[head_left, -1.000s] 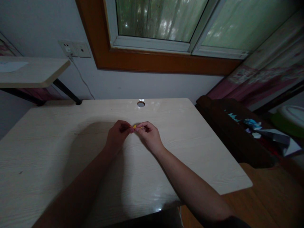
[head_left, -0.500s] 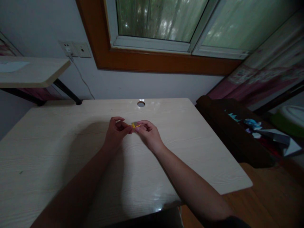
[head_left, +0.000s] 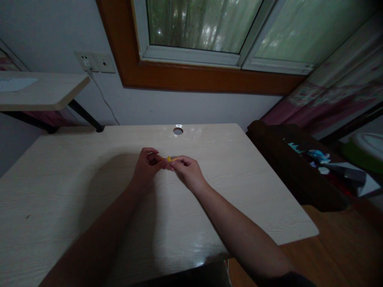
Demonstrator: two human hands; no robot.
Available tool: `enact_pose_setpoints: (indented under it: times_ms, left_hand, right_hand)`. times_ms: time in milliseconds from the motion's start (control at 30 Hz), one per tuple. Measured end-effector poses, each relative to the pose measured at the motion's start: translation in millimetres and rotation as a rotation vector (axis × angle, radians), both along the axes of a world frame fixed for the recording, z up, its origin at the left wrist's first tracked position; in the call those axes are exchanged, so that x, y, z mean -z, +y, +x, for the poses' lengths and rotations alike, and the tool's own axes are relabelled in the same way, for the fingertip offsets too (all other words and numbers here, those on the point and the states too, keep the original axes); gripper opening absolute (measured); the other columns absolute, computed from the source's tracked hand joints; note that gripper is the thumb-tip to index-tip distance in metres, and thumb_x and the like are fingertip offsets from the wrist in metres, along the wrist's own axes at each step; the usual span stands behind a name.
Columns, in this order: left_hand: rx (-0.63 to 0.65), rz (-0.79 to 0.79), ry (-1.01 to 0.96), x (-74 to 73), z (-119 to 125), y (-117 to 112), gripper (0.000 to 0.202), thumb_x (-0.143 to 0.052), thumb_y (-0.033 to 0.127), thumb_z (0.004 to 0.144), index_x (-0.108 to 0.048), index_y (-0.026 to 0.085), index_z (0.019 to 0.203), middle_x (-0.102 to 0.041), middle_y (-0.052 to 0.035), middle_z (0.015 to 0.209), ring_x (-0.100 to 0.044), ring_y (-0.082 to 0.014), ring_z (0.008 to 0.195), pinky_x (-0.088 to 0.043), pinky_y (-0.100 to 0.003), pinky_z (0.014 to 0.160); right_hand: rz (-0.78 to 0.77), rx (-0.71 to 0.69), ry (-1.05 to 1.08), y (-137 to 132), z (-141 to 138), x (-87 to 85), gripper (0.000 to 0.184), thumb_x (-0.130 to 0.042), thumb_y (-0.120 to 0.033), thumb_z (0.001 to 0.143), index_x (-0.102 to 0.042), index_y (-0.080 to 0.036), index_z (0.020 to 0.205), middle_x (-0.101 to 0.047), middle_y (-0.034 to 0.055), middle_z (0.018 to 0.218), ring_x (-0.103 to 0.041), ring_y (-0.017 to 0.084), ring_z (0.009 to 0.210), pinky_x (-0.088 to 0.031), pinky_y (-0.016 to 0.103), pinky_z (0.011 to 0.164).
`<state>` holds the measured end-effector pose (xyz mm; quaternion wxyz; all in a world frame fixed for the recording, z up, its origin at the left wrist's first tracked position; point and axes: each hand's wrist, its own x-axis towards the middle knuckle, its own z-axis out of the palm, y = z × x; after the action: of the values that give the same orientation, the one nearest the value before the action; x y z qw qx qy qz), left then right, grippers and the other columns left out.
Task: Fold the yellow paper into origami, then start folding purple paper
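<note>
Over the middle of a pale wooden desk (head_left: 89, 187), my left hand (head_left: 146, 167) and my right hand (head_left: 187, 169) meet fingertip to fingertip. Between them is a small yellow piece (head_left: 169, 159), thin and folded-looking, too small to name. Both hands pinch it, the left from the left side and the right from the right. The fingers of each hand are curled in. The piece is held just above the desk surface.
A round cable hole (head_left: 178, 130) lies at the desk's far edge. A window with a brown frame (head_left: 191, 75) is above. A side shelf (head_left: 42, 93) stands at the left, a wall socket (head_left: 94, 61) with a cable above it. Dark furniture with clutter (head_left: 314, 167) stands at the right.
The left fingers have shifted their pinch a little and the yellow piece shows slightly more between the hands. Both hands stay at the same spot over the desk.
</note>
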<state>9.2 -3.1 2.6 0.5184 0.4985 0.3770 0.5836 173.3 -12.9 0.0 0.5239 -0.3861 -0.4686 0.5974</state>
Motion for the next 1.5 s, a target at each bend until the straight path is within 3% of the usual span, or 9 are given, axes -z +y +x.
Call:
enact_pose_setpoints:
  times_ms: [300, 800, 1033, 1300, 1500]
  left_hand:
    - [-0.016, -0.005, -0.005, 9.1, -0.2, 4.0, 0.046, -0.082, 0.024, 0.067, -0.047, 0.020, 0.096, -0.070, 0.0021, 0.074, -0.067, -0.0129, 0.064, -0.055, -0.028, 0.067]
    - [0.066, -0.001, -0.022, 4.6, -2.1, 1.7, 0.050, -0.084, 0.026, 0.065, -0.048, 0.022, 0.099, -0.063, 0.0064, 0.064, -0.062, -0.0111, 0.056, -0.052, -0.024, 0.059]
    - [0.046, -0.027, -0.051, 2.0, 0.8, 0.4, 0.047, -0.084, 0.024, 0.064, -0.048, 0.021, 0.095, -0.061, 0.0078, 0.064, -0.060, -0.0093, 0.052, -0.050, -0.022, 0.054]
    - [-0.006, -0.019, -0.026, 10.8, 0.8, 3.8, 0.042, -0.083, 0.022, 0.067, -0.049, 0.019, 0.093, -0.068, 0.0025, 0.075, -0.067, -0.0117, 0.068, -0.053, -0.026, 0.071]
    - [-0.014, -0.020, 0.016, 10.4, -1.7, 5.4, 0.040, -0.083, 0.025, 0.066, -0.053, 0.019, 0.092, -0.069, 0.0014, 0.075, -0.066, -0.0122, 0.068, -0.052, -0.027, 0.070]
  right_hand:
    - [0.002, 0.052, -0.035, 1.0, 0.4, -0.9, 0.020, -0.078, -0.038, 0.070, -0.073, -0.019, 0.075, -0.070, 0.0014, 0.069, -0.062, 0.014, 0.064, -0.051, 0.028, 0.068]
    - [-0.002, 0.012, -0.009, -0.5, 1.2, 2.8, 0.023, -0.082, -0.040, 0.069, -0.074, -0.020, 0.077, -0.072, 0.0029, 0.073, -0.064, 0.015, 0.067, -0.051, 0.030, 0.070]
    - [0.019, 0.003, 0.031, -0.4, 0.8, 5.9, 0.021, -0.082, -0.037, 0.070, -0.073, -0.020, 0.078, -0.072, 0.0030, 0.076, -0.065, 0.016, 0.070, -0.051, 0.032, 0.072]
    - [0.029, 0.058, -0.002, 1.5, 1.0, 2.9, 0.023, -0.080, -0.039, 0.071, -0.073, -0.019, 0.078, -0.070, 0.0020, 0.072, -0.059, 0.014, 0.064, -0.047, 0.028, 0.067]
    - [0.014, 0.083, -0.049, 0.6, 1.2, -0.4, 0.023, -0.080, -0.039, 0.071, -0.072, -0.018, 0.077, -0.066, 0.0005, 0.067, -0.057, 0.013, 0.062, -0.044, 0.027, 0.064]
